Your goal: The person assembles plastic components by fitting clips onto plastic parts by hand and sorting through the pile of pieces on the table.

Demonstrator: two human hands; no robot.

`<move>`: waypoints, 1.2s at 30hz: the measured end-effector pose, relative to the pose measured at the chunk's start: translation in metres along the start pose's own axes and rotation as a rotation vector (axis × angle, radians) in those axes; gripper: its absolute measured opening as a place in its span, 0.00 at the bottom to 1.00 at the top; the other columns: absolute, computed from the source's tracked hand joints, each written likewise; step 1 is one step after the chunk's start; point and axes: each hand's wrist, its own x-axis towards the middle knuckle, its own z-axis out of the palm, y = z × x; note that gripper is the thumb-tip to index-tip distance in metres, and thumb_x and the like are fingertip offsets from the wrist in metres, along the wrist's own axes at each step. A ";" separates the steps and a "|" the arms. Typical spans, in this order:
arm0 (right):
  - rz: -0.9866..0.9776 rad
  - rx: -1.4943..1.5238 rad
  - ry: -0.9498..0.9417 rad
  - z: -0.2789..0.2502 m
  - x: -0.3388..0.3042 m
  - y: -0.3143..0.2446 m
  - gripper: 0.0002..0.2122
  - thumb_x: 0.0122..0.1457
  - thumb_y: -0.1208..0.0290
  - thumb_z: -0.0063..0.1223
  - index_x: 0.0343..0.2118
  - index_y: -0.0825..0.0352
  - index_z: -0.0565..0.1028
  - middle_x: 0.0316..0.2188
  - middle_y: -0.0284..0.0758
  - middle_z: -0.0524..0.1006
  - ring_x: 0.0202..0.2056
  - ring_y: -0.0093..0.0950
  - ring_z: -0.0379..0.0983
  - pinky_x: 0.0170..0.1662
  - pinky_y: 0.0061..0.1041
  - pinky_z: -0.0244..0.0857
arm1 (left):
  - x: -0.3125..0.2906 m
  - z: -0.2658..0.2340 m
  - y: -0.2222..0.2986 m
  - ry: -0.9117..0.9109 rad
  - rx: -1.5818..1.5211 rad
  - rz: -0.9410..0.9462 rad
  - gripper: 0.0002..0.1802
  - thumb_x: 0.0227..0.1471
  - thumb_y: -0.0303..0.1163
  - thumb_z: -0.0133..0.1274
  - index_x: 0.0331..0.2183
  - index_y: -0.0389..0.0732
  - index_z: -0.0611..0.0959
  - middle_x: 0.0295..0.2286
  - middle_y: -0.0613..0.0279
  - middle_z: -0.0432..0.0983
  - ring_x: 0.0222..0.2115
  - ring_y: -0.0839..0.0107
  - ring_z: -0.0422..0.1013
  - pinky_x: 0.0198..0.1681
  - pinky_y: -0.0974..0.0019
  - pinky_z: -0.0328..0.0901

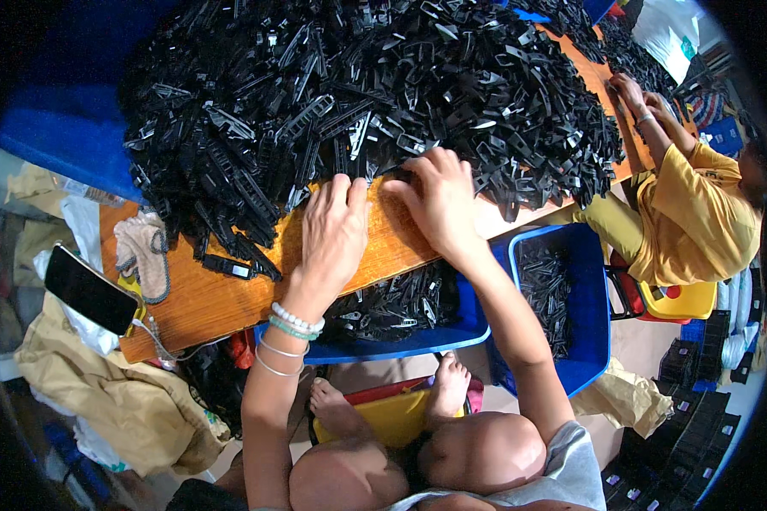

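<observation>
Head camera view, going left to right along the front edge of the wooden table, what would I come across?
Black phone → beige knitted cloth → left hand → right hand → blue bin → person in yellow.

A pile of plastic clips (375, 94) lies on the bench (230, 298) at 12 o'clock. The left hand (332, 234) and right hand (439, 200) rest at its near edge. A phone (89, 289) lies at 9 o'clock. Two bins (584, 341) of clips stand below the bench edge at 4 o'clock. A co-worker (699, 213) sits at 3 o'clock.
</observation>
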 end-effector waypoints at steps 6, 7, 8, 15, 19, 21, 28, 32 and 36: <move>0.057 0.101 0.068 -0.005 -0.021 0.003 0.08 0.47 0.74 0.61 0.29 0.67 0.74 0.31 0.39 0.71 0.36 0.39 0.67 0.40 0.37 0.61 | -0.024 -0.013 0.020 -0.055 0.125 0.092 0.12 0.49 0.22 0.47 0.38 0.31 0.75 0.32 0.51 0.67 0.34 0.56 0.66 0.40 0.55 0.64; 0.215 0.327 0.006 -0.010 -0.026 -0.001 0.09 0.48 0.77 0.61 0.33 0.69 0.75 0.31 0.39 0.72 0.34 0.40 0.69 0.39 0.37 0.64 | -0.029 -0.017 0.023 -0.083 0.148 0.141 0.11 0.50 0.22 0.46 0.37 0.31 0.76 0.32 0.52 0.67 0.34 0.57 0.66 0.39 0.55 0.64; 0.331 0.495 -0.021 -0.018 -0.025 -0.013 0.11 0.48 0.77 0.61 0.36 0.69 0.76 0.32 0.39 0.72 0.34 0.39 0.70 0.40 0.37 0.65 | -0.034 -0.014 0.021 -0.120 0.090 0.155 0.12 0.49 0.21 0.48 0.38 0.31 0.77 0.33 0.51 0.68 0.35 0.57 0.67 0.41 0.55 0.65; 0.108 0.313 -0.039 -0.034 -0.059 -0.007 0.15 0.48 0.75 0.64 0.40 0.67 0.78 0.37 0.40 0.73 0.35 0.35 0.72 0.44 0.31 0.65 | -0.013 -0.022 0.004 -0.070 -0.088 0.181 0.21 0.45 0.17 0.48 0.46 0.31 0.76 0.49 0.47 0.69 0.50 0.52 0.67 0.52 0.53 0.63; 0.223 0.115 -0.146 -0.050 -0.068 -0.012 0.14 0.44 0.73 0.66 0.36 0.68 0.79 0.31 0.38 0.75 0.37 0.36 0.70 0.42 0.33 0.63 | -0.017 -0.015 0.005 -0.123 -0.175 0.205 0.17 0.46 0.20 0.55 0.42 0.32 0.80 0.44 0.48 0.74 0.49 0.53 0.69 0.52 0.56 0.65; 0.274 0.299 -0.078 -0.041 -0.073 -0.010 0.14 0.44 0.74 0.66 0.35 0.69 0.79 0.28 0.38 0.75 0.33 0.36 0.71 0.39 0.32 0.64 | -0.022 -0.009 0.019 -0.103 -0.211 0.157 0.16 0.45 0.21 0.58 0.40 0.32 0.81 0.40 0.50 0.75 0.45 0.53 0.70 0.50 0.56 0.66; 0.276 0.396 -0.032 -0.040 -0.087 -0.023 0.13 0.44 0.75 0.67 0.35 0.69 0.81 0.27 0.36 0.76 0.32 0.35 0.69 0.40 0.31 0.60 | -0.029 -0.003 0.022 0.024 -0.400 0.011 0.25 0.44 0.20 0.60 0.47 0.34 0.78 0.44 0.48 0.76 0.46 0.53 0.72 0.51 0.55 0.65; 0.258 0.232 -0.015 -0.037 -0.084 -0.034 0.14 0.43 0.73 0.68 0.35 0.67 0.81 0.28 0.33 0.74 0.34 0.32 0.66 0.40 0.32 0.56 | -0.038 0.000 0.022 0.013 -0.490 -0.032 0.25 0.47 0.18 0.55 0.50 0.34 0.76 0.47 0.48 0.75 0.48 0.52 0.71 0.54 0.55 0.63; 0.217 0.190 -0.013 -0.029 -0.073 -0.035 0.14 0.43 0.70 0.68 0.35 0.66 0.82 0.29 0.31 0.73 0.34 0.30 0.64 0.38 0.31 0.53 | -0.039 0.000 0.023 0.028 -0.446 -0.010 0.25 0.48 0.17 0.51 0.51 0.34 0.75 0.47 0.48 0.75 0.48 0.51 0.71 0.55 0.53 0.62</move>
